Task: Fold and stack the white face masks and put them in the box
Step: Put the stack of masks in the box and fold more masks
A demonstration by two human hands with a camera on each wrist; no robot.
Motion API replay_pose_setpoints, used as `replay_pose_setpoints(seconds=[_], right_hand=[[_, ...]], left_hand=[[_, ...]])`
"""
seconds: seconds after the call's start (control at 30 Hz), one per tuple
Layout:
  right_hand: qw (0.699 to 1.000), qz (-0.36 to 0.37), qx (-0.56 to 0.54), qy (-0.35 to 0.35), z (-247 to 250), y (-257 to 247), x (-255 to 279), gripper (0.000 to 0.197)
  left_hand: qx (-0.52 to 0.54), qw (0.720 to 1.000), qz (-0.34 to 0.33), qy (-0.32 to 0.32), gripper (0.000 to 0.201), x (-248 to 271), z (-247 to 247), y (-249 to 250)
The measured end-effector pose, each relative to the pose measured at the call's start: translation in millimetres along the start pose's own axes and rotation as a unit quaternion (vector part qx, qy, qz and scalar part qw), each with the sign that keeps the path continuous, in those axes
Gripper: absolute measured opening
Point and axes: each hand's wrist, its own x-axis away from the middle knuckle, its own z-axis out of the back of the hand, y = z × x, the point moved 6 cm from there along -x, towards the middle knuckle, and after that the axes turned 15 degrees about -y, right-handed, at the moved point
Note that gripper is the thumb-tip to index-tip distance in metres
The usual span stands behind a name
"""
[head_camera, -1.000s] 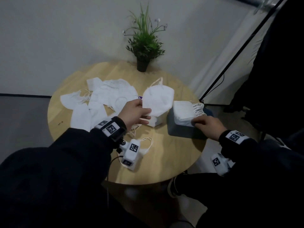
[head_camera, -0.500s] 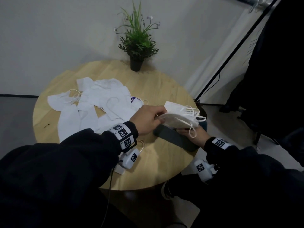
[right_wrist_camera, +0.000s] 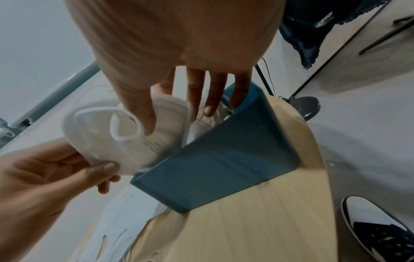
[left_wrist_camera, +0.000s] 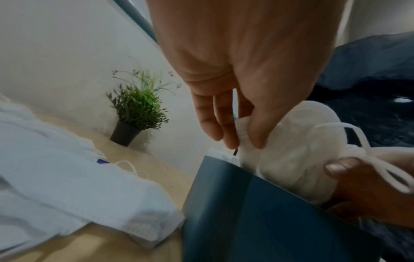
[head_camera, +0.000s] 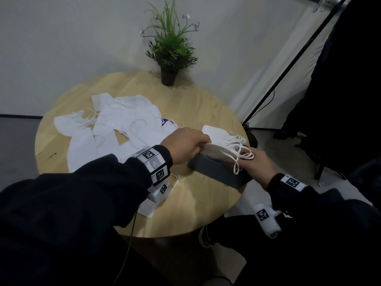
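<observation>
A folded white mask (head_camera: 216,150) lies across the open top of the dark teal box (head_camera: 218,171) at the table's right edge. My left hand (head_camera: 201,144) pinches the mask's left edge (left_wrist_camera: 246,140) between thumb and fingers. On the other end my right hand (head_camera: 245,154) holds it, thumb (right_wrist_camera: 143,115) on top and fingers behind, with the ear loops (head_camera: 241,159) hanging over that hand. A stack of folded masks (head_camera: 218,132) stands in the box behind it. Several loose masks (head_camera: 123,124) lie spread over the table's left half.
A potted plant (head_camera: 170,56) stands at the back of the round wooden table (head_camera: 195,207). The box sits close to the table's right rim. A black stand pole (head_camera: 288,69) rises beyond that rim. One more mask (head_camera: 148,209) lies under my left forearm.
My left hand has carried the mask from the table's middle over to the box. My right hand left the box's side and took hold of the mask's other end.
</observation>
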Motion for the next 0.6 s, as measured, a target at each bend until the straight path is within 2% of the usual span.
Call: replay_pose_setpoints(seconds=[0.13,0.2,0.3,0.37,0.43,0.53,0.6], right_hand=[[0.999,-0.012,-0.047,0.009,11,-7,5,0.01],[0.998,-0.022,-0.05,0.012,19,-10,5,0.017],[0.997,-0.073,0.03,-0.01,31,-4,4,0.016],[0.983,-0.131,0.125,-0.041,36,6,5,0.007],[0.963,-0.179,0.193,-0.057,39,15,7,0.007],[0.951,-0.206,0.224,-0.061,38,13,7,0.01],[0.958,-0.203,0.202,-0.026,41,11,4,0.026]], left_hand=[[-0.053,0.997,0.021,-0.054,0.027,-5,-5,2],[-0.084,0.993,0.029,-0.076,0.025,-7,-8,2],[-0.108,0.991,0.032,-0.076,0.02,-9,-8,3],[-0.1,0.993,0.023,-0.059,0.023,-11,-7,4],[-0.065,0.997,0.001,-0.043,0.029,-11,-5,4],[-0.061,0.997,-0.039,-0.026,0.026,-11,-7,8],[-0.091,0.995,-0.026,-0.032,0.026,-12,-13,5]])
